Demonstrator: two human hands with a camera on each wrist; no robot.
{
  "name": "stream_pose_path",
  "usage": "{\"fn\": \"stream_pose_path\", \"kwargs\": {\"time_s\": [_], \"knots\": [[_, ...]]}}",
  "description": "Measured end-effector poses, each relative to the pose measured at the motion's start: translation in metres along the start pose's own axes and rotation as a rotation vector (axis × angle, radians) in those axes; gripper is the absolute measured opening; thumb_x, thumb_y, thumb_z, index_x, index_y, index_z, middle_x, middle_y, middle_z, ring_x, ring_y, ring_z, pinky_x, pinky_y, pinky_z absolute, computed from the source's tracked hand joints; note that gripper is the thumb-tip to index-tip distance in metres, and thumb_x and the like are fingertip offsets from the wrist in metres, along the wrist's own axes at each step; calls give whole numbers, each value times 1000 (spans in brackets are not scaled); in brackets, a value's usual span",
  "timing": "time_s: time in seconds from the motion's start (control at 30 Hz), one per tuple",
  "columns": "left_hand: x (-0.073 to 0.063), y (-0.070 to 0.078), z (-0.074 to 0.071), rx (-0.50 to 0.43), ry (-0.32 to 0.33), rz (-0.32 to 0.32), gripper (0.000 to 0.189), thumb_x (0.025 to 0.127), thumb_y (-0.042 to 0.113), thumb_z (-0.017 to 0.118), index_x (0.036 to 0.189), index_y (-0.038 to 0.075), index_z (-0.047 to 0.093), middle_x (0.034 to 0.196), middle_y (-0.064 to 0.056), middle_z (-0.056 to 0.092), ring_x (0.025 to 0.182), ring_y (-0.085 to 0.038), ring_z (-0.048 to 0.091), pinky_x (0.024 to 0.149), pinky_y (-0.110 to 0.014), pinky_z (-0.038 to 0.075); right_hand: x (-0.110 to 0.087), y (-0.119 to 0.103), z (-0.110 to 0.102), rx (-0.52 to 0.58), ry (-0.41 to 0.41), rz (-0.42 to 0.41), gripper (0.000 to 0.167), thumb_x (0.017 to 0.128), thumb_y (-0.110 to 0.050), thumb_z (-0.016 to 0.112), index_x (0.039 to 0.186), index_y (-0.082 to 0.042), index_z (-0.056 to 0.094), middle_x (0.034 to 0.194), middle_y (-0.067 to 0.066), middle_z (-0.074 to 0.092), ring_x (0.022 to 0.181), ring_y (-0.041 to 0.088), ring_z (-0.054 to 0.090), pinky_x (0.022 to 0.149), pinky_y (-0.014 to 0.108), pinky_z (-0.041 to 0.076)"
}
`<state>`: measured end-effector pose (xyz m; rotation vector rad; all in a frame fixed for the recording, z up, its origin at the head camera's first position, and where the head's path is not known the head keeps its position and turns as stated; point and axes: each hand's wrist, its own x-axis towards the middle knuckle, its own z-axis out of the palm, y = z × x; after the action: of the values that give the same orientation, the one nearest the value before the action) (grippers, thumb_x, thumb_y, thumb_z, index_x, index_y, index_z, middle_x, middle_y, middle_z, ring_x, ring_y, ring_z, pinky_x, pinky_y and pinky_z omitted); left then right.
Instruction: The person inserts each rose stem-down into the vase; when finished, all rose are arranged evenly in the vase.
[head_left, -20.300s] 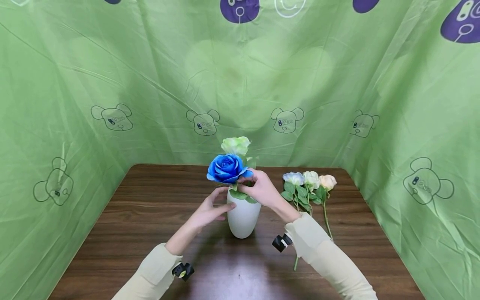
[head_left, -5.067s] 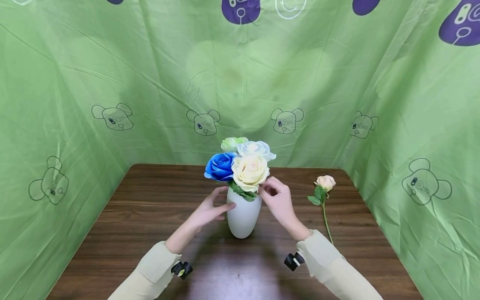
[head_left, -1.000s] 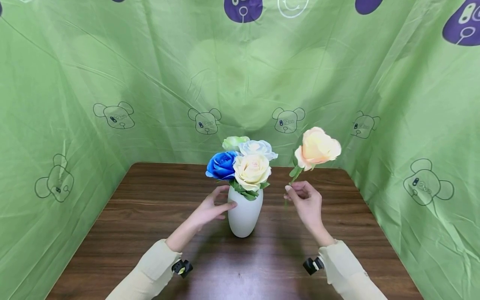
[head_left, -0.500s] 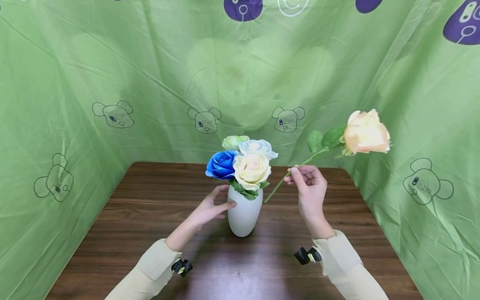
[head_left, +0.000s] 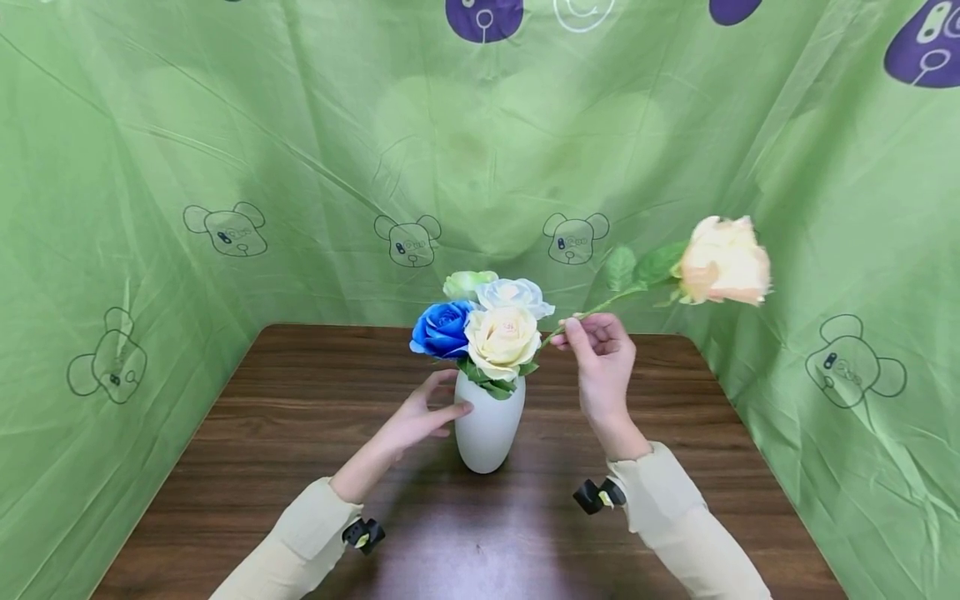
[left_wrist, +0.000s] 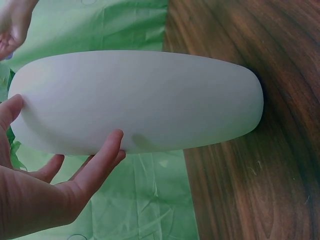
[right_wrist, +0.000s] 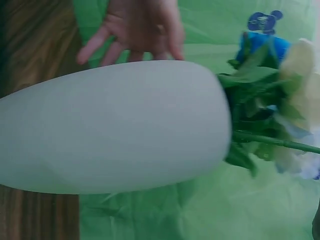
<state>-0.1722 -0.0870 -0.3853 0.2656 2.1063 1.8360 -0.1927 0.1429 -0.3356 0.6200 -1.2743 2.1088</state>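
Observation:
A white vase (head_left: 489, 425) stands upright on the table, holding a blue rose (head_left: 442, 330), a cream rose (head_left: 502, 342), a pale blue rose (head_left: 517, 297) and a light green flower (head_left: 469, 284). My left hand (head_left: 420, 417) touches the vase's left side, its fingers spread and fairly straight, as the left wrist view also shows the fingers (left_wrist: 100, 165). To the right of the bouquet, my right hand (head_left: 603, 358) pinches the stem of a peach rose (head_left: 723, 260), whose bloom tilts up and right. In the right wrist view, the green stem (right_wrist: 280, 143) reaches the vase mouth.
The brown wooden table (head_left: 300, 433) has green cloth (head_left: 480, 150) with printed bear faces hanging behind it and along both sides. A small black camera (head_left: 364, 535) sits at the left wrist, another black camera (head_left: 598, 496) at the right.
Pale blue and cream roses joined the vase earlier. Over the last second, the right hand raised and tilted the peach rose, then brought its stem left to the bouquet. The left hand stayed.

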Motion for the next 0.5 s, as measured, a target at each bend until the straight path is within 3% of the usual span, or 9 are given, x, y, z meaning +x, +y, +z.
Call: {"fn": "stream_pose_path", "kwargs": {"time_s": [0.27,0.5], "knots": [[-1,0,0,-3,7,0,60,82,19,64,133,10,33,121,-19,43,100,-30,50,75,-48,46,-16,21,3,-364,-111,172,11,79,9,58,79,-1,55,65,5,58,50,12,53,44,20,45],[1,-1,0,-5,3,7,60,82,18,64,133,8,32,121,-20,43,99,-31,51,75,-50,45,-29,18,9,-569,-229,243,11,74,14,55,74,3,55,63,9,56,53,9,48,45,18,39]]}}
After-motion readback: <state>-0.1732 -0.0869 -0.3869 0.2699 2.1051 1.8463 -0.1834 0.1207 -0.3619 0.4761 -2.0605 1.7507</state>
